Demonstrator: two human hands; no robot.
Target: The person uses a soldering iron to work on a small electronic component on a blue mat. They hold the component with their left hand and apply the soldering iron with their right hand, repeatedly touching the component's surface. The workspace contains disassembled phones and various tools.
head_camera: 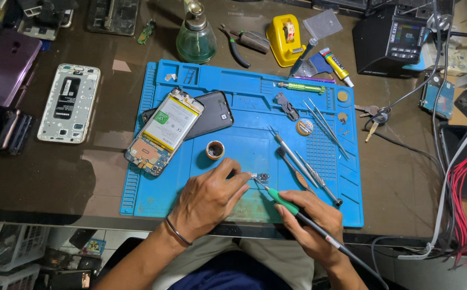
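soldering iron (292,208) on small board (261,176), blue mat (255,102)

A single head-worn camera looks steeply down from above the seated person, close over the dark worktop (400,177), facing forward across the blue mat (244,139) toward the far edge.

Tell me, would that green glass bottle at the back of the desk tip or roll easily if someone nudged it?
Probably not easily: the green glass bottle stands upright on a wide, rounded base with a narrow metal top, so it looks bottom-heavy. Being glass, it would likely feel stiff, smooth and breakable. It might slide on the dark table rather than topple.
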